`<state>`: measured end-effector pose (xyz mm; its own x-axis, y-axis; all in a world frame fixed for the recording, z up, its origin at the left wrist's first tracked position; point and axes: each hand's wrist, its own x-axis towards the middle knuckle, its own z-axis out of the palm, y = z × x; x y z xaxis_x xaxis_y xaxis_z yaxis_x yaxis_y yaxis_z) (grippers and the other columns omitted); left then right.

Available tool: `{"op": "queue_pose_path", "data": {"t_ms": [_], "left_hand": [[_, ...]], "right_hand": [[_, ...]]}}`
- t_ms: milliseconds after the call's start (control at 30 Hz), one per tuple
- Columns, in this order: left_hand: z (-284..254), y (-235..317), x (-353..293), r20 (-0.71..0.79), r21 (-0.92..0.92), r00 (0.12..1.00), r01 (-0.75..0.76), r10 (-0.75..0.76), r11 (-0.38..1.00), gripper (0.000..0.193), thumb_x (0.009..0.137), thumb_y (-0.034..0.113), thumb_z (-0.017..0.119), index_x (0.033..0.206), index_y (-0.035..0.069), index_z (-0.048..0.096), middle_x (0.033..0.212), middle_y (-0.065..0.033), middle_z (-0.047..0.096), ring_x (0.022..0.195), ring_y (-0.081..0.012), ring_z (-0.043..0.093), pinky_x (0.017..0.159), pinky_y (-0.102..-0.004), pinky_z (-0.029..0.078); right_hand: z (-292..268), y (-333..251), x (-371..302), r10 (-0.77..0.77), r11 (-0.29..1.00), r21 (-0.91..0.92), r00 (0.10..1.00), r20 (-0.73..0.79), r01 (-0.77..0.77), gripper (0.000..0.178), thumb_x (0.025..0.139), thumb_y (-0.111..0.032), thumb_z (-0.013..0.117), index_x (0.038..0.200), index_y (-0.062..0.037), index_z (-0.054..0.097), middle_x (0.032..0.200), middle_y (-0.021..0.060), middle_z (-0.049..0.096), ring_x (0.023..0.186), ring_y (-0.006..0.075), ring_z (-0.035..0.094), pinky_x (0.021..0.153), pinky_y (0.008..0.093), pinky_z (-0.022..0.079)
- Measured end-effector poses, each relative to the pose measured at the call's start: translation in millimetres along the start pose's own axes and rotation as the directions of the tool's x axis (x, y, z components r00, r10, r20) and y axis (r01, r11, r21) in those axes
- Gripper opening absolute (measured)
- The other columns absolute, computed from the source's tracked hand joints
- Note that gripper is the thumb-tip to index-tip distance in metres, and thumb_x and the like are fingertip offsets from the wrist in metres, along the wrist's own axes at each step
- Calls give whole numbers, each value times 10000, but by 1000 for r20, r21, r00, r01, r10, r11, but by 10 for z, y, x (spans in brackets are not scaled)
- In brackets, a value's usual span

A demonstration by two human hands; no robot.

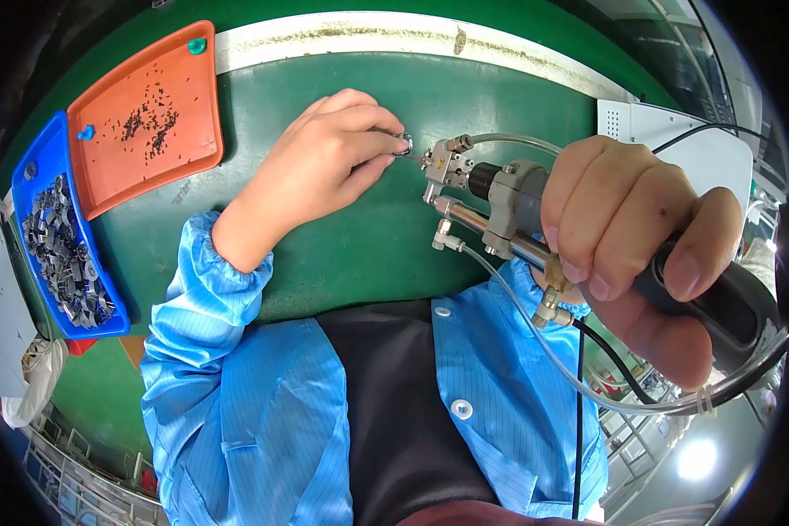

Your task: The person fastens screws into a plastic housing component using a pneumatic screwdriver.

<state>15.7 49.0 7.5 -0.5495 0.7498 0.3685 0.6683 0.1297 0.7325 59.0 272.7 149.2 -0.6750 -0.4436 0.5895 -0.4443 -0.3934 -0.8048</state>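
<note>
Between the fingertips of my left hand (pixel 333 153) is a small dark part with a shiny rim (pixel 402 145); most of it is hidden by the fingers. My right hand (pixel 640 228) is wrapped round the dark body of a powered screwdriver (pixel 522 197) with metal fittings and clear air hoses. The tool lies roughly level and its tip points left at the small part. Tip and part are very close; whether they touch I cannot tell.
At the left, an orange tray (pixel 203 105) holds scattered tiny dark screws. Beside it, a blue tray (pixel 118 323) is heaped with small grey and black parts. A white box (pixel 719 162) stands at the right. A white strip (pixel 342 37) borders the green table (pixel 351 254) at the back.
</note>
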Motion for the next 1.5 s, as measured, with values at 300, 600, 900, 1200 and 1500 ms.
{"op": "queue_pose_path", "data": {"t_ms": [300,600,900,1200,1500], "left_hand": [[13,-8,40,-1,0,1000,-23,23,1000,192,774,1,764,966,5,763,1084,-86,711,1024,-305,632,879,-397,536],[25,-2,51,-12,-17,1000,-28,28,999,180,780,5,766,959,3,760,1075,-88,711,1010,-305,635,878,-400,535],[9,21,16,-28,19,999,-18,19,1000,136,799,16,756,934,-1,750,1050,-85,704,996,-302,638,883,-399,535],[55,-7,6,-52,-18,998,-31,30,999,119,789,25,740,905,-1,748,986,-84,692,966,-291,648,852,-403,540],[66,-80,68,-34,-39,995,-97,96,995,144,792,45,749,934,23,767,992,-82,705,991,-284,648,869,-396,544]], "right_hand": [[60,-7,103,-11,999,-32,1000,2,11,485,948,-557,683,1164,-155,520,807,-3,619,644,128,593,604,294,455],[51,-35,104,4,998,-57,1000,17,-3,484,942,-549,698,1153,-153,518,800,-6,620,641,127,595,607,295,459],[84,-10,66,88,992,-90,996,9,-86,455,926,-476,749,1069,-121,504,710,-13,607,560,128,579,536,297,454],[327,11,135,160,975,-128,973,-165,-182,323,925,-299,743,982,-96,499,609,-3,533,493,146,491,482,311,387],[172,-996,390,-124,978,-164,992,30,127,757,950,-493,710,1495,-90,374,713,-20,624,570,118,593,520,264,472]]}}
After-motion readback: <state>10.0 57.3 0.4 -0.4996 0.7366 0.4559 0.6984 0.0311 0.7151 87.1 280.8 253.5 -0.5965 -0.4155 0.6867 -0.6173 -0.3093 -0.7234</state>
